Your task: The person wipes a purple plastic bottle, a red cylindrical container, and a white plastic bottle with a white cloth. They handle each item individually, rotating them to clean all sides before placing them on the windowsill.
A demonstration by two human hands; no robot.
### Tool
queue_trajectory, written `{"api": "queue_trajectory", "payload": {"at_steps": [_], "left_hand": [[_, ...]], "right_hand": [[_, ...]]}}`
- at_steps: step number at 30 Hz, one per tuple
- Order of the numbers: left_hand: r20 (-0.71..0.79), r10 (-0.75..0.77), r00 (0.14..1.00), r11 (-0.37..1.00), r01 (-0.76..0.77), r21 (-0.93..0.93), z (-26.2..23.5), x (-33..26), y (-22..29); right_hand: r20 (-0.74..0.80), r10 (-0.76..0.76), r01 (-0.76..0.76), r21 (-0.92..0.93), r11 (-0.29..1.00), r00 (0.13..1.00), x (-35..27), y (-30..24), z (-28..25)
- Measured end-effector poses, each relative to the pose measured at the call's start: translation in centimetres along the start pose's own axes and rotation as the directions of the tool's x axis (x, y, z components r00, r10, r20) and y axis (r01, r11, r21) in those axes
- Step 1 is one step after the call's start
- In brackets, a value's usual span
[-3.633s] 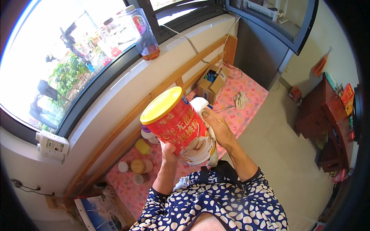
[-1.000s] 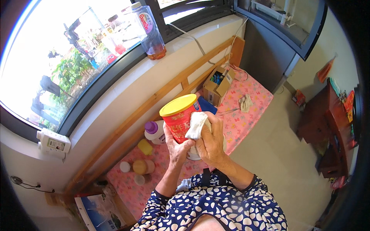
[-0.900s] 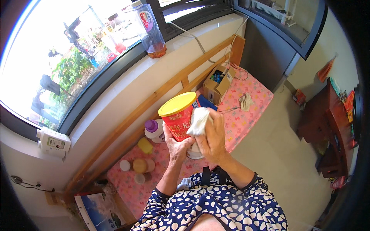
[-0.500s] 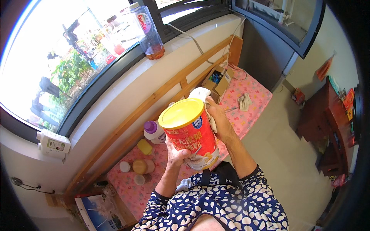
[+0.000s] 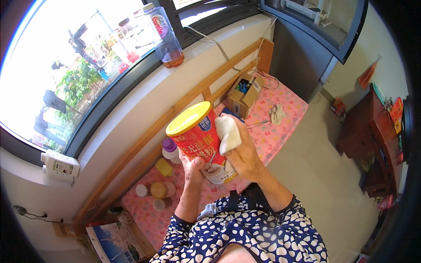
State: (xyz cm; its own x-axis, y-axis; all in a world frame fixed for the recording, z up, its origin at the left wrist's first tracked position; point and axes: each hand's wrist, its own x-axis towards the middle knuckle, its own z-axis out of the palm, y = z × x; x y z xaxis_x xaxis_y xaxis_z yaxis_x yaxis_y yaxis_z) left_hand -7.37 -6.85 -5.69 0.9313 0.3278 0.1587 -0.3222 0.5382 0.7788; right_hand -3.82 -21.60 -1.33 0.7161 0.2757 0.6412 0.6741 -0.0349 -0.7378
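A red canister (image 5: 197, 147) with a yellow lid (image 5: 188, 119) is held up in front of me, tilted with its lid to the upper left. My left hand (image 5: 193, 168) grips its lower left side, thumb across the front. In my right hand (image 5: 247, 155) is a folded white cloth (image 5: 228, 133), pressed against the right side of the canister. Behind the canister, a white bottle with a purple cap (image 5: 169, 147) stands on the pink patterned cover (image 5: 144, 215), partly hidden.
A yellow container (image 5: 164, 167) and several small jars (image 5: 160, 190) sit left of my arms. Farther off are an open cardboard box (image 5: 244, 94) and a crumpled cloth (image 5: 276, 114). A wooden rail (image 5: 144, 142) runs along the wall; a large bottle (image 5: 169, 48) stands on the windowsill.
The canister has moved left and slightly up and leans more. My right hand has slid down its right side with the cloth, from near the lid to the middle.
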Motion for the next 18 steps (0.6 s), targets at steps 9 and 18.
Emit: {"api": "queue_trajectory", "payload": {"at_steps": [9, 18], "left_hand": [[0.083, -0.073, 0.994, 0.997, 0.073, -0.002, -0.9, -0.2, 0.0], [0.12, -0.104, 0.987, 0.994, 0.105, -0.005, -0.5, -1.0, 0.4]], "right_hand": [[0.067, -0.129, 0.142, -0.268, 0.953, 0.989, -0.7, -1.6, -0.4], [0.063, 0.284, -0.29, 0.277, 0.916, 0.957, 1.9, -0.1, -1.0]]}}
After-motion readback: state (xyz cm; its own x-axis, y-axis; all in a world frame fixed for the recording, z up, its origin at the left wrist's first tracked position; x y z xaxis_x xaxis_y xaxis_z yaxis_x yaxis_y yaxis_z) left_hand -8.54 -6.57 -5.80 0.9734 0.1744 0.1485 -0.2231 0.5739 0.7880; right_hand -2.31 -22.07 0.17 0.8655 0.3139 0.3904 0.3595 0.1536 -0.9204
